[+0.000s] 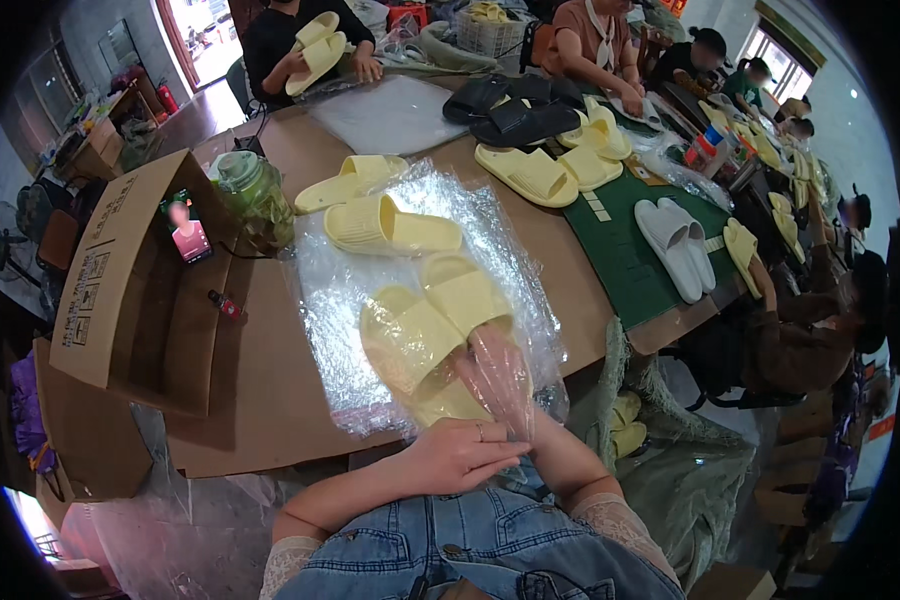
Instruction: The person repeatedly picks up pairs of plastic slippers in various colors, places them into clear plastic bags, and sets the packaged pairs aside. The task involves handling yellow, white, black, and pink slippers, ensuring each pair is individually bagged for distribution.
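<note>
A pair of pale yellow slide slippers (pixel 410 335) lies inside a clear plastic bag (pixel 545 405) at the table's near edge. My right hand (pixel 500 375) is inside the bag, its fingers bent down onto the slippers at their openings; the fingertips are partly hidden. Across my right wrist, my left hand (pixel 460 455) is closed, pinching the edge of the bag. Under this bag lies a stack of clear bags (pixel 335 320). At the stack's far side rest two loose yellow slippers, a nearer one (pixel 390 225) and a farther one (pixel 350 182).
An opened cardboard box (pixel 135 290) with a phone (pixel 186 232) stands at left, beside a green-lidded jar (pixel 253 195). Black slippers (pixel 515 110) and more yellow slippers (pixel 530 175) lie farther back. White slippers (pixel 675 245) rest on a green mat (pixel 620 240). Several co-workers sit around.
</note>
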Action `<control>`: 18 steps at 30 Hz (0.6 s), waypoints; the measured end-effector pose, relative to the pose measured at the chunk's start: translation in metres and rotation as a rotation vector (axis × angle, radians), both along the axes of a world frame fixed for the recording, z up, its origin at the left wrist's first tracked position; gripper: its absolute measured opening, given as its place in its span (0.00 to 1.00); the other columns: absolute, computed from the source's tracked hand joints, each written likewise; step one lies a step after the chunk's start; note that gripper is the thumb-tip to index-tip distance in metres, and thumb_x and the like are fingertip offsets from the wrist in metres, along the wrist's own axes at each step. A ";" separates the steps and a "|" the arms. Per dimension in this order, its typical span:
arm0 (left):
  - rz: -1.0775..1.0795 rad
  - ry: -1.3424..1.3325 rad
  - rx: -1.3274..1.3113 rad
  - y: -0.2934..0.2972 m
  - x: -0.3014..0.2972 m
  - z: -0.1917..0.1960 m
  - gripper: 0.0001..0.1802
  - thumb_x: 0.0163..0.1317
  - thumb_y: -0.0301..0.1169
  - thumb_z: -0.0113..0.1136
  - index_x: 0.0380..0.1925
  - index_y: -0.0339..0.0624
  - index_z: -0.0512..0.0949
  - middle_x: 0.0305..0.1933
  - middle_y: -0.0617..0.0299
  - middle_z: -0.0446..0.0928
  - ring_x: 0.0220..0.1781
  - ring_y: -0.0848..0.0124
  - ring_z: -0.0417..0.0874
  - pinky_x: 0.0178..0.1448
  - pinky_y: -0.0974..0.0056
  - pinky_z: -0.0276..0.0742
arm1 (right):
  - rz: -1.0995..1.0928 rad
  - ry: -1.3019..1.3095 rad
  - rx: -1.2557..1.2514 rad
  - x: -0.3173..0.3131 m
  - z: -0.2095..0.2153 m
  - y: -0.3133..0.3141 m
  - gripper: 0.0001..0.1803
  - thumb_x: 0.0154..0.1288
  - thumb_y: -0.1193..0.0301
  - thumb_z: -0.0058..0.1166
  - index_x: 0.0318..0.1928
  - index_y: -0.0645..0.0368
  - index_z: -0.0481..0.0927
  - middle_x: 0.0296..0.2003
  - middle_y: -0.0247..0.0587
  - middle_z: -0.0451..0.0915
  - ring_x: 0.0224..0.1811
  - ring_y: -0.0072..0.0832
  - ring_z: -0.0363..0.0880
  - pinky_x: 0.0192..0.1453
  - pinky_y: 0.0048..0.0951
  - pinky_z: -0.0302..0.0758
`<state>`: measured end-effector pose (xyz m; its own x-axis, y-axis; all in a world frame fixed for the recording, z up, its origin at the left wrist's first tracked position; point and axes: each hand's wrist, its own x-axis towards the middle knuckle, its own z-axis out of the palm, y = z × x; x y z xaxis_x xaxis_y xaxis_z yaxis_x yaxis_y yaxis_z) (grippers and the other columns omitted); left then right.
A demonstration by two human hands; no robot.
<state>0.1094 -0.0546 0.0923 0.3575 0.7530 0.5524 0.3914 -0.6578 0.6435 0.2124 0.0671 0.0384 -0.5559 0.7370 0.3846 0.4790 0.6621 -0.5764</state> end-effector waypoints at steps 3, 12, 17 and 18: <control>-0.051 -0.031 -0.021 -0.002 -0.006 0.010 0.16 0.61 0.31 0.68 0.50 0.46 0.86 0.28 0.62 0.77 0.29 0.66 0.82 0.32 0.63 0.78 | -0.097 0.043 0.055 0.002 0.005 0.006 0.12 0.61 0.68 0.62 0.36 0.61 0.72 0.31 0.54 0.75 0.31 0.54 0.77 0.35 0.50 0.73; 0.372 0.307 0.039 0.018 -0.041 -0.017 0.17 0.55 0.32 0.70 0.46 0.49 0.85 0.32 0.61 0.76 0.36 0.61 0.78 0.40 0.59 0.76 | -0.215 0.050 0.034 -0.022 -0.014 0.045 0.20 0.64 0.62 0.62 0.45 0.64 0.71 0.38 0.61 0.76 0.42 0.59 0.76 0.45 0.51 0.75; 0.651 0.381 0.005 0.009 -0.048 -0.038 0.22 0.54 0.29 0.68 0.52 0.46 0.82 0.42 0.56 0.76 0.47 0.56 0.76 0.51 0.54 0.74 | -0.245 -0.097 -0.148 -0.023 -0.032 0.049 0.19 0.69 0.58 0.57 0.43 0.62 0.73 0.42 0.61 0.78 0.40 0.58 0.81 0.40 0.54 0.78; 0.692 0.397 0.011 0.007 -0.050 -0.043 0.22 0.54 0.27 0.67 0.52 0.46 0.82 0.42 0.56 0.76 0.46 0.56 0.77 0.50 0.54 0.75 | -0.231 -0.127 -0.197 -0.021 -0.034 0.051 0.19 0.69 0.57 0.57 0.44 0.61 0.73 0.42 0.61 0.79 0.39 0.58 0.82 0.40 0.54 0.78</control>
<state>0.0598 -0.0478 0.0496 -0.0176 0.8710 0.4909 0.9119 -0.1874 0.3651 0.1912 0.1176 0.0040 -0.4000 0.9024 0.1604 0.6799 0.4095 -0.6083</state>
